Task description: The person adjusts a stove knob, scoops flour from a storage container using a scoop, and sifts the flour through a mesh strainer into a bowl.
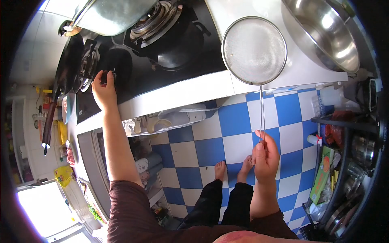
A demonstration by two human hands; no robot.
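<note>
My left hand (105,92) reaches to the front of the black gas stove (208,56), its thumb and fingers closed around a dark stove knob (104,77). In my right hand (266,160) is the thin wire handle of a round fine-mesh strainer (254,50). The strainer's mesh is held over the edge of the white counter (239,8), right of the stove, and looks free of food. A large steel bowl (324,34) stands on the counter beyond the strainer, to the right.
A large metal pot (115,16) sits at the stove's far side. A black long-handled pan (65,71) is on the left burner, its handle sticking out. A dark rack (344,125) with pans and packages lines the right. Blue and white tiles (208,152) cover the floor.
</note>
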